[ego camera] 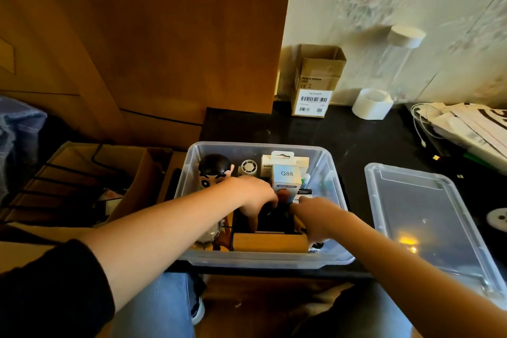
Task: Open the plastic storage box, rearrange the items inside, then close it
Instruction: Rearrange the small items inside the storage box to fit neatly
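Box: clear plastic storage box sits open at the near edge of a black table, packed with items.
Lid: its lid lies flat just right of the box.
Left hand: left hand reaches inside, fingers curled down onto a black object; grip unclear.
Right hand: right hand also inside; whether it grips anything cannot be told.
Contents: cartoon figurine far left, white "Q88" carton centre, wooden block near.

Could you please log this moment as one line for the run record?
stage: rearranging | storage box: open | lid: on table, right of box | left hand, right hand: inside box, grip unclear
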### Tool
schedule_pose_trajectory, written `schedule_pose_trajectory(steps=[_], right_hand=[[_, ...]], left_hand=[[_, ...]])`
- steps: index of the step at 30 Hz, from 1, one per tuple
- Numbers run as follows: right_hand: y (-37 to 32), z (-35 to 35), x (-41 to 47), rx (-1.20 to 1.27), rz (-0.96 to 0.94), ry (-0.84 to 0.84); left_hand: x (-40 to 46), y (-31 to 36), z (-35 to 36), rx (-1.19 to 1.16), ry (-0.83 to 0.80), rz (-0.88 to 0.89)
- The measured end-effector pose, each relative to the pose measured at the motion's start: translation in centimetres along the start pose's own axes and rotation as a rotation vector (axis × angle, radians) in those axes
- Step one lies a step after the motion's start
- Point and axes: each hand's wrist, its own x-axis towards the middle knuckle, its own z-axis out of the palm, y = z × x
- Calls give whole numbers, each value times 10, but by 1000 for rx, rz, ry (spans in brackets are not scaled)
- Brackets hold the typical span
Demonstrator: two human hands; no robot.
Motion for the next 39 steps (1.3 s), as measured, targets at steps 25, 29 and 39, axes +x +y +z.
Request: schedule_pose_trajectory(steps=[25, 29, 39], right_hand=[[14, -15, -17, 163, -6, 253], [12, -19, -15, 135, 90, 316], [7, -18, 3, 11, 183, 232]], left_hand=[[2, -10, 22, -135, 59, 94], [-12, -27, 14, -362, 262, 57], [-48, -48, 15, -974, 431, 91]])
